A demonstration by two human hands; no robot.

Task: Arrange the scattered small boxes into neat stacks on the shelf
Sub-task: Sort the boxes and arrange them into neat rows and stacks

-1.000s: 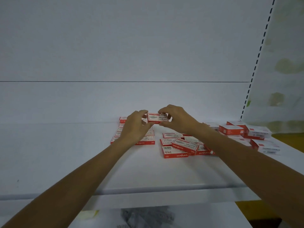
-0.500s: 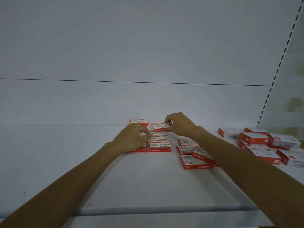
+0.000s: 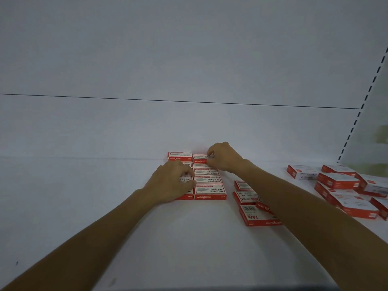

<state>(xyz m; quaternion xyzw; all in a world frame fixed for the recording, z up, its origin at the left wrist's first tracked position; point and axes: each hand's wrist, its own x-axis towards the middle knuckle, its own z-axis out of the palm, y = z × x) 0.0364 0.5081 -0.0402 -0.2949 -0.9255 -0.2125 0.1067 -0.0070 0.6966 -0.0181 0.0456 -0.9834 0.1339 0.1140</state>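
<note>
The small box (image 3: 199, 159) is sitting crosswise at the back of the right row (image 3: 210, 191) on the shelf (image 3: 105, 217), the right hand (image 3: 223, 158) pinching its right end, while the left hand (image 3: 173, 182) is resting on the left row (image 3: 180, 156), its grip unclear.

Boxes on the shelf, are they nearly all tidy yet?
Not yet. Two neat rows are lined up. The right hand pinches the back box into place while the left hand rests on those rows. The loose boxes and the far-right pile need sorting.
</note>
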